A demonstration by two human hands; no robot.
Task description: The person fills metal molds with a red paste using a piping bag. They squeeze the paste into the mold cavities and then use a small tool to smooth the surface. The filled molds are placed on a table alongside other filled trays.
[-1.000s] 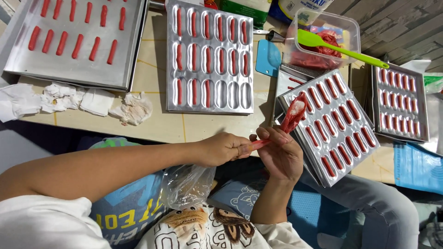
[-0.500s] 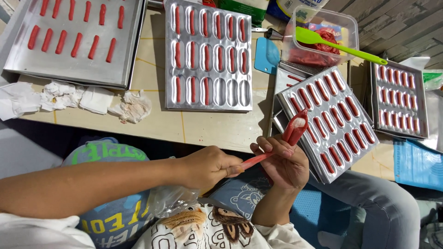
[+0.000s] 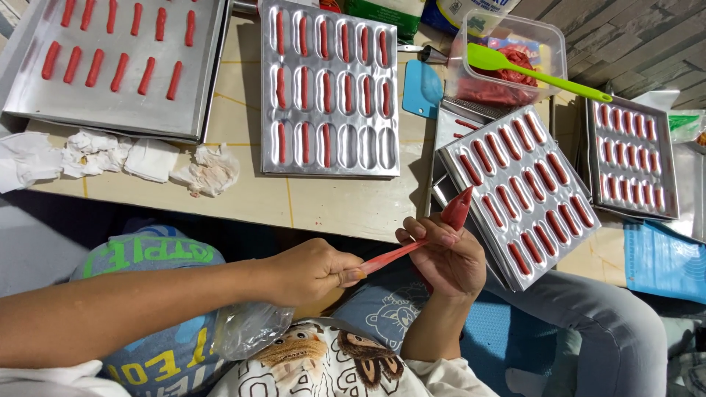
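A flat tray (image 3: 110, 103) with red sticks lies at the table's far left corner; crumpled tissues (image 3: 209, 169) lie near its front edge.

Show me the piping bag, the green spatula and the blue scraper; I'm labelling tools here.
piping bag (image 3: 456, 209), head view, on its full red tip end.
green spatula (image 3: 491, 57), head view, on its blade.
blue scraper (image 3: 422, 90), head view, on its flat middle.

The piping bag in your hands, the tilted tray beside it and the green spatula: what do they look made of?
Piping bag: thin clear plastic film, by its crinkled, see-through tail, filled with red paste. Tilted tray: pressed sheet metal, likely aluminium, dull silver with glare. Green spatula: probably silicone, one-piece, matte, bright.
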